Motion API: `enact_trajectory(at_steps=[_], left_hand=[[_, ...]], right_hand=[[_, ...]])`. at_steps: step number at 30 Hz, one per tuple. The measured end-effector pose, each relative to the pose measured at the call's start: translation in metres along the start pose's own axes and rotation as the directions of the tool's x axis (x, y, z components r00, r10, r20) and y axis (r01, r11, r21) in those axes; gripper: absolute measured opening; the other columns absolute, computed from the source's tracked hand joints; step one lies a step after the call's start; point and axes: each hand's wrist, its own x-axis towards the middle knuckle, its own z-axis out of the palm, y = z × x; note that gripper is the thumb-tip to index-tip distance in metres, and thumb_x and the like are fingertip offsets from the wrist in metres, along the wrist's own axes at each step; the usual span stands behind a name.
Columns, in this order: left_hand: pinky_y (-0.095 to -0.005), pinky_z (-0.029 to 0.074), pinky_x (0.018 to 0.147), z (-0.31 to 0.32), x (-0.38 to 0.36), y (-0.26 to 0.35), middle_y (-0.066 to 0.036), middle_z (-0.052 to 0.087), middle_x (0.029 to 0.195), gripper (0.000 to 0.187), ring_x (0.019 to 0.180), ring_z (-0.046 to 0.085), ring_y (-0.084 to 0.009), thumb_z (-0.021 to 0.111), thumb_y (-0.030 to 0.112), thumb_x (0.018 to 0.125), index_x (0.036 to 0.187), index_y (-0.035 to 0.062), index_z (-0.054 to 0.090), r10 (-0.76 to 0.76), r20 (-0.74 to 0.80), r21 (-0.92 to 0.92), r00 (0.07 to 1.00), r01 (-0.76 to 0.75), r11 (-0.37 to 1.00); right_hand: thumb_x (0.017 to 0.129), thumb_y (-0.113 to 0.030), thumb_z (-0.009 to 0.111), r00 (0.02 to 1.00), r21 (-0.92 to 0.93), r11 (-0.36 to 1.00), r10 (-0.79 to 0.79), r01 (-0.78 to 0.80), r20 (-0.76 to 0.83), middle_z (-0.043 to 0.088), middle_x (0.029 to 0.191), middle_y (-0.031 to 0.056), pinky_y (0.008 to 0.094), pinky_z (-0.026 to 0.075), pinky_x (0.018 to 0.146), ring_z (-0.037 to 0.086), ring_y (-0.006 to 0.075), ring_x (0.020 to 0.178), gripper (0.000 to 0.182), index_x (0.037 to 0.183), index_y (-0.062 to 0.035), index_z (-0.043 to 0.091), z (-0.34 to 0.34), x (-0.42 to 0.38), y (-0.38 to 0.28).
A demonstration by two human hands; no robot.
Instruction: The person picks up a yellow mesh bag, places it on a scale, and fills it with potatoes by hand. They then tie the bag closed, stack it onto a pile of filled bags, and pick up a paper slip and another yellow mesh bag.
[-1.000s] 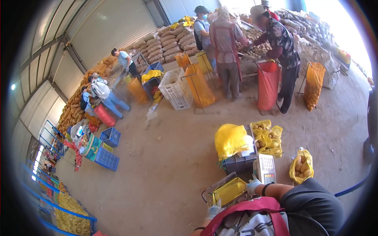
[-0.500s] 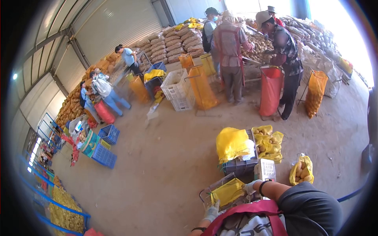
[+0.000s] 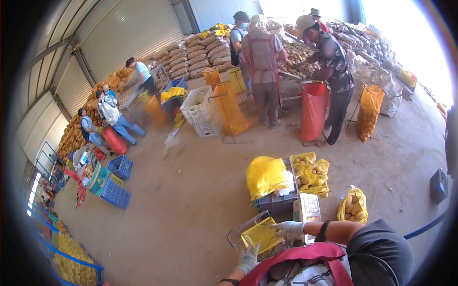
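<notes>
A yellow mesh bag (image 3: 261, 235) lies spread over a dark crate (image 3: 237, 235) close to my body. My left hand (image 3: 248, 259), in a pale glove, rests at the bag's lower left edge with its fingers apart. At the upper right side of the bag is my right hand (image 3: 288, 229), also gloved, its fingers stretched out over the edge. A scale with a keypad (image 3: 311, 206) stands just beyond my right wrist. Past it sits a dark crate (image 3: 278, 203) with a yellow bundle (image 3: 265, 176) on top.
Filled yellow bags of potatoes (image 3: 312, 177) lie behind the scale, another (image 3: 353, 206) to its right. Several people work beyond, near a red sack (image 3: 314, 112), orange sacks (image 3: 231, 109) and a white crate (image 3: 202, 112). Blue crates (image 3: 116, 192) stand left; a blue rail (image 3: 426, 226) is at right.
My view has shifted, so the scene sits further left. My right hand has loosened from the bag's edge, its fingers now extended. My left hand's fingers are more spread.
</notes>
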Motion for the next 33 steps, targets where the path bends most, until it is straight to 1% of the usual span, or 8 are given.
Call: enact_trajectory(at_steps=[4,6,9,13,17,19,21,33], left_hand=[[-0.0464,0.029,0.098,-0.04,0.022,0.011,-0.016,0.052,0.118,0.07,0.116,0.044,-0.0268,0.052,0.052,0.08,0.131,0.0072,0.036,-0.033,0.365,-0.361,0.93,0.174,0.916],[-0.0364,0.038,0.092,0.021,0.043,-0.023,-0.009,0.058,0.107,0.048,0.103,0.052,-0.0189,0.048,0.041,0.088,0.119,0.0053,0.049,-0.111,0.468,-0.879,0.877,0.45,-0.156],[-0.0305,0.047,0.058,-0.046,0.061,-0.02,-0.005,0.06,0.07,0.028,0.06,0.055,-0.0136,0.055,0.031,0.085,0.08,0.0035,0.059,-0.455,0.244,-0.759,0.856,0.461,0.461],[-0.0256,0.042,0.047,-0.088,0.086,0.017,-0.003,0.057,0.062,0.026,0.047,0.05,-0.0095,0.059,0.027,0.083,0.081,0.0009,0.059,-0.627,0.108,-0.803,0.772,0.439,0.402],[-0.0297,0.045,0.052,-0.126,0.113,0.1,-0.009,0.061,0.074,0.028,0.055,0.055,-0.0147,0.06,0.026,0.082,0.092,-0.0002,0.059,-0.504,-0.059,-0.797,0.862,0.264,0.544],[-0.0423,0.042,0.079,-0.145,0.124,0.162,-0.014,0.062,0.083,0.025,0.075,0.056,-0.0326,0.059,0.02,0.081,0.1,0.0039,0.058,-0.096,-0.555,-0.201,0.826,-0.021,0.979],[-0.0418,0.04,0.084,-0.16,0.124,0.243,-0.013,0.061,0.087,0.025,0.08,0.056,-0.032,0.06,0.019,0.08,0.101,0.0058,0.058,-0.088,-0.598,-0.242,0.797,-0.074,0.968],[-0.0294,0.044,0.074,-0.04,0.056,0.407,-0.011,0.064,0.081,0.067,0.076,0.06,-0.0188,0.04,0.063,0.082,0.086,-0.0002,0.062,-0.279,0.528,-0.509,0.803,0.561,0.653]], right_hand=[[0.088,-0.025,0.054,0.994,0.47,0.882,-0.028,-0.026,0.108,0.057,0.101,0.006,0.0268,0.049,0.07,0.056,0.0128,0.086,0.052,0.133,-0.0101,0.034,-0.013,-0.031,0.021],[0.087,-0.026,0.055,0.996,0.524,0.851,-0.059,0.013,0.071,0.057,0.099,0.0054,0.027,0.049,0.07,0.056,0.0126,0.086,0.052,0.132,-0.0076,0.035,-0.023,-0.062,0.019],[0.086,-0.031,0.056,0.979,0.654,0.728,-0.152,0.204,-0.136,0.059,0.101,0.0036,0.0232,0.048,0.067,0.056,0.0095,0.086,0.05,0.127,-0.0064,0.042,-0.023,-0.093,0.048],[0.086,-0.03,0.057,0.943,0.725,0.649,0.036,0.229,-0.33,0.059,0.096,0.0036,0.0239,0.048,0.066,0.056,0.0096,0.077,0.043,0.121,-0.0064,0.048,-0.033,-0.161,0.072],[0.085,-0.029,0.055,0.859,0.505,0.835,0.082,0.218,-0.505,0.059,0.095,0.0071,0.0298,0.048,0.072,0.057,0.0169,0.08,0.043,0.122,-0.0066,0.047,-0.02,-0.222,0.149],[0.085,-0.027,0.054,0.762,-0.037,0.982,-0.165,0.183,-0.626,0.058,0.101,0.0075,0.0293,0.046,0.076,0.056,0.0179,0.086,0.043,0.121,-0.0054,0.046,-0.006,-0.256,0.211],[0.084,-0.03,0.054,0.922,0.248,0.966,0.164,-0.078,-0.35,0.059,0.103,0.0101,0.0309,0.045,0.081,0.056,0.0196,0.092,0.045,0.12,-0.0032,0.047,-0.012,-0.313,0.224],[0.084,-0.026,0.056,0.876,0.275,0.952,0.246,-0.137,-0.416,0.061,0.09,0.0059,0.0264,0.044,0.075,0.054,0.0125,0.083,0.039,0.115,-0.0024,0.052,-0.041,-0.453,0.337]])
